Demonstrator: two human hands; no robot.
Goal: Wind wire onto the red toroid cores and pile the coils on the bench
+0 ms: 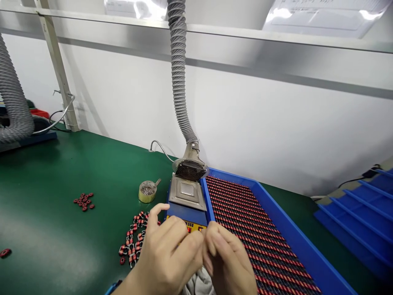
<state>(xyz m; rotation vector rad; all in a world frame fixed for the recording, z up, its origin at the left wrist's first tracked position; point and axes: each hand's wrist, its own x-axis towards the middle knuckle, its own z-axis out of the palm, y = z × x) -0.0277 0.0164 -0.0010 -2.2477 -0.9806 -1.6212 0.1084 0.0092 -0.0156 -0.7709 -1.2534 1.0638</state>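
My left hand (173, 250) and my right hand (229, 256) meet in front of me, fingertips pinched close together. Whatever sits between the fingers is hidden; the left index finger sticks out to the side. Just beyond them stands a solder pot (187, 189) with a square metal top, blue body and yellow display panel. Left of my left hand lies a loose pile of small red-and-black wound coils (131, 241). To the right, a blue tray (288, 229) holds many rows of similar coils (245, 213).
A fume hose (178, 69) hangs down behind the pot. A small round tin (146, 191) with a stick stands left of it. Small red ring cores (83, 201) lie further left, one ring (5, 253) near the edge. Blue ribbed trays (365, 221) are at right.
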